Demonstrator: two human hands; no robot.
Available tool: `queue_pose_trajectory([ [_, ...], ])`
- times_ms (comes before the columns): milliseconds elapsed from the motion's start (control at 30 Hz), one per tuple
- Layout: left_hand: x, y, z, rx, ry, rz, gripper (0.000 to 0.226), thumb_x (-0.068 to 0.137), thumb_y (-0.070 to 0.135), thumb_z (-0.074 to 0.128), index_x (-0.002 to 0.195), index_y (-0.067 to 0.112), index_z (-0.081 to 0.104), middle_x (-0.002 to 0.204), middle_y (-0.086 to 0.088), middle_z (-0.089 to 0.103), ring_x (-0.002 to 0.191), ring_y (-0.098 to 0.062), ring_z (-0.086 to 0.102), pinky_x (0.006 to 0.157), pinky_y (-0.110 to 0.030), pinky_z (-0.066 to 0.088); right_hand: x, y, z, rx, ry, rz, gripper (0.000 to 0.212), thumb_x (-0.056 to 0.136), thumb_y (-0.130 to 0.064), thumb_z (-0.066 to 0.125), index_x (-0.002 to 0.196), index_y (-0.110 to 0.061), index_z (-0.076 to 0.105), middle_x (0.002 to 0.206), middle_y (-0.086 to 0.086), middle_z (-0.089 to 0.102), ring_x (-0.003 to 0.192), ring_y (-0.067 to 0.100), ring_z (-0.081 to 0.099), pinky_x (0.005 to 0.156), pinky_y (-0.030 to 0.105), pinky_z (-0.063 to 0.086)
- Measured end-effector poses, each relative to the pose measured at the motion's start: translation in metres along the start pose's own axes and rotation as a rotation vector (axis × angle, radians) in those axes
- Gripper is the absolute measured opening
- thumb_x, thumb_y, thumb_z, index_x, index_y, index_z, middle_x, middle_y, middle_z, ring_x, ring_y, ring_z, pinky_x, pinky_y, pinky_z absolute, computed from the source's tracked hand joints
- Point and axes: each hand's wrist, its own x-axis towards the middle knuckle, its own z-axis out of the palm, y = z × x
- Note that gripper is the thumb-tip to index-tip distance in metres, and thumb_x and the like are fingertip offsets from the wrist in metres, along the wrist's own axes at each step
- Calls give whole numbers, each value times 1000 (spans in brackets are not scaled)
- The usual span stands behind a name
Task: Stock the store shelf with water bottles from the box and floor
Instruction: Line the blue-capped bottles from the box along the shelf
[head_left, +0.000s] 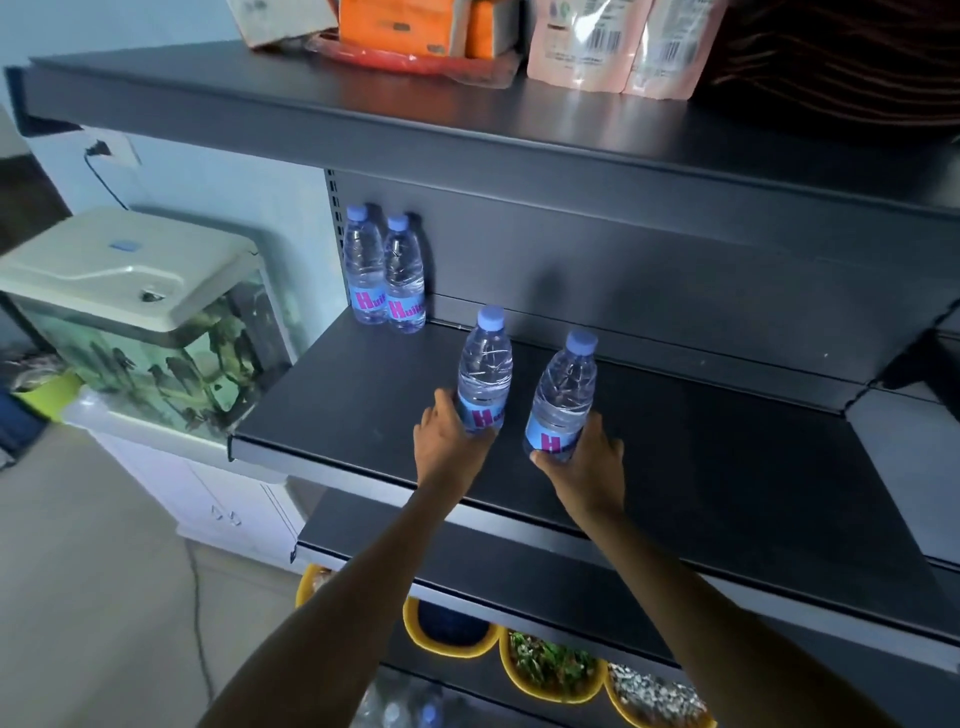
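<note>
Water bottles are already standing as an upright, touching pair in the back left corner of the shelf, against its rear panel, and we are bringing two more to join them. We are judging this as the placing step, early in the job, since most of the shelf is bare. Our left hand is curling around the labelled lower part of the left bottle, with the fingers wrapping its far side. Our right hand is gripping the right bottle low down in the same way, with the thumb lying across the label. Both bottles are tilting slightly away from us, caps toward the rear panel, near the middle of the shelf and well apart from the pair in the corner. The two are just beside each other but not touching. We cannot tell whether their bases are resting on the shelf, because our hands are hiding them. Next, we are expecting to slide or carry both back and left, stand them upright beside the pair, and let go without knocking those over.
</note>
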Motion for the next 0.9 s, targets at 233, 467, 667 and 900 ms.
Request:
queue_pose_trajectory([
  [233,51,-14,0,106,82,-13,55,82,52,76,115,19,48,111,-2,70,110,-28,60,92,-41,36,39,-33,38,-2,10,-20,65,77,-39,82,127,-20,46,129,3,64,117,35,51,93,46,49],
  [467,111,-26,5,179,94,-45,60,82,58,72,124,21,49,110,-3,70,113,-29,59,90,-40,33,85,-58,69,-32,26,-40,63,76,-40,80,124,-17,46,126,6,65,116,37,51,92,48,50],
  [667,152,-36,18,111,113,-80,61,82,49,73,131,22,51,111,-4,67,114,-30,51,90,-39,34,122,-73,91,-44,23,-30,67,77,-40,81,127,-17,43,132,6,63,120,39,51,96,50,49],
  [900,168,-34,25,171,188,-111,64,85,47,69,142,22,50,132,-1,57,121,-29,49,98,-41,38,151,-81,112,57,25,-88,70,76,-37,84,131,-16,45,132,9,63,119,39,57,95,50,51],
])
